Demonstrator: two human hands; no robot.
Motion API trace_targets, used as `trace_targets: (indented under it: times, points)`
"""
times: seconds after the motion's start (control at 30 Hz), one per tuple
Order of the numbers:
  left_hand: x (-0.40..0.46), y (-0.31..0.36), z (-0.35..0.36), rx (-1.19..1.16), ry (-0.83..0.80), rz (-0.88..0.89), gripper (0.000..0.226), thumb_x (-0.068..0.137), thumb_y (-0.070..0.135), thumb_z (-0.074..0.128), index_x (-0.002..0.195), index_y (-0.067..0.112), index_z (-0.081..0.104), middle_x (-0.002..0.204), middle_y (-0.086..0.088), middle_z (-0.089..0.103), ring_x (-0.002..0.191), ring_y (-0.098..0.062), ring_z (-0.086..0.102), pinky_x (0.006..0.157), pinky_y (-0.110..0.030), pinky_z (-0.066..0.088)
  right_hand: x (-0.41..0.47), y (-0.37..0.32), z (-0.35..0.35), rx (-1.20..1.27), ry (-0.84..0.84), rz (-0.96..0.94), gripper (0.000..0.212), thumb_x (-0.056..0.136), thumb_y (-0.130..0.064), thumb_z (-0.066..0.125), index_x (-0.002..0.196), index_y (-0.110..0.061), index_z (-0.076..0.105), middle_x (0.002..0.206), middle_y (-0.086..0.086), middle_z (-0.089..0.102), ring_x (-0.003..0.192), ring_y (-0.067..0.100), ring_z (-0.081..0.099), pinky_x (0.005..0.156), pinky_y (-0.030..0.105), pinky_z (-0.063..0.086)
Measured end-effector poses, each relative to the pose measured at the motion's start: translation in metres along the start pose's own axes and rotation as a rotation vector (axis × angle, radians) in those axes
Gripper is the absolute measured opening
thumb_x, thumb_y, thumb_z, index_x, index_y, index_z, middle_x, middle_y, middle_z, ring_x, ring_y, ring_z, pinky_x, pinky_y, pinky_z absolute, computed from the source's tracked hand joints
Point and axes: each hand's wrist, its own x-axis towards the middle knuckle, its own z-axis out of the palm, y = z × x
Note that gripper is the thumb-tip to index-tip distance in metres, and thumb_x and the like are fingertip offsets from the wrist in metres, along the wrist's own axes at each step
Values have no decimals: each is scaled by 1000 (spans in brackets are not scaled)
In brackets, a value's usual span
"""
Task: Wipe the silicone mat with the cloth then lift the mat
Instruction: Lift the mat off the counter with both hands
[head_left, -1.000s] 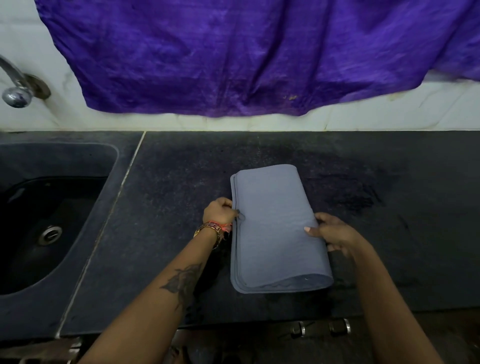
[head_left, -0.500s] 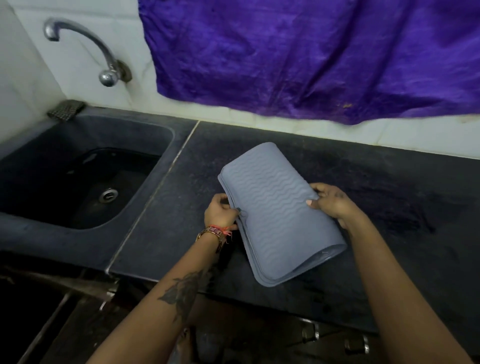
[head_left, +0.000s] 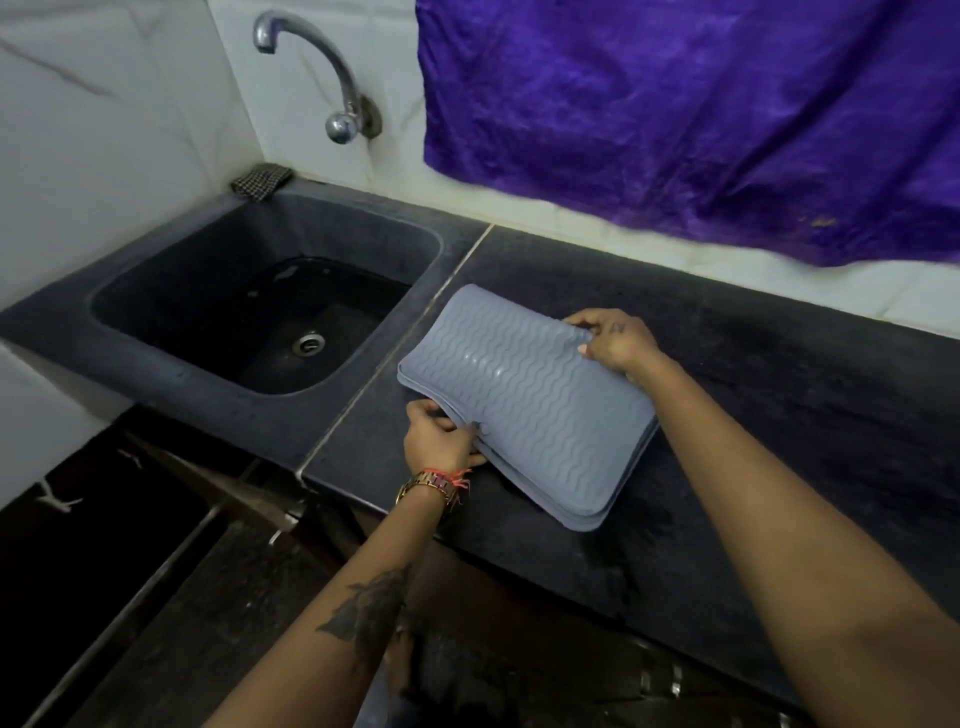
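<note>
A folded grey silicone mat (head_left: 524, 400) with a wavy ridged surface lies on the dark counter (head_left: 779, 415), close to the sink. My left hand (head_left: 441, 441) pinches its near left edge, thumb on top. My right hand (head_left: 613, 340) grips the far right edge with fingers curled over it. The mat's layers show stacked at the near corner. A small checked cloth (head_left: 260, 179) sits on the sink's back left corner, apart from both hands.
A black sink (head_left: 171, 291) with a drain (head_left: 310, 343) lies left of the mat. A metal tap (head_left: 322, 67) juts from the white tiled wall. A purple fabric (head_left: 701, 114) hangs over the wall behind the counter. Dark floor lies below left.
The view has swung left and the mat has shifted toward the sink. My right hand moved from the mat's right side to its far edge. My left hand keeps its hold.
</note>
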Motion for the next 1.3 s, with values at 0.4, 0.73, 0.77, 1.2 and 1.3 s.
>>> trace_targets:
  times: [0.4, 0.73, 0.77, 1.2, 1.3]
  points:
    - [6, 6, -13, 169, 31, -135, 51, 68, 12, 79, 91, 15, 34, 91, -20, 66, 65, -36, 68, 64, -47, 58, 8, 1, 36, -350, 56, -95, 39, 96, -19, 47, 133, -31, 48, 132, 9, 55, 116, 29, 53, 97, 39, 44]
    - [1, 3, -13, 645, 95, 175, 88, 68, 30, 80, 136, 18, 25, 136, -18, 30, 114, -41, 48, 88, -47, 47, -32, 26, 46, -260, 225, -269, 37, 89, -17, 59, 125, -15, 57, 132, 9, 50, 123, 26, 40, 103, 28, 30]
    - [3, 2, -16, 705, 77, 214, 78, 70, 33, 79, 132, 19, 34, 134, -17, 31, 116, -39, 45, 89, -45, 46, -41, 26, 51, -207, 263, -317, 32, 87, -17, 62, 119, -14, 62, 128, 7, 53, 121, 24, 42, 100, 26, 30]
    - [54, 10, -35, 1095, -466, 763, 23, 74, 45, 69, 96, 38, 68, 108, 16, 61, 106, -11, 47, 91, -34, 30, -95, 26, 98, -277, 7, -443, 24, 78, -37, 70, 93, -18, 69, 105, -3, 61, 103, 15, 49, 87, 19, 34]
    - [67, 18, -34, 1137, -584, 775, 31, 67, 53, 72, 94, 38, 67, 107, 18, 58, 103, -8, 43, 88, -34, 29, -92, 20, 95, -363, -30, -489, 20, 84, -31, 62, 95, -16, 70, 105, -2, 63, 103, 16, 51, 85, 21, 36]
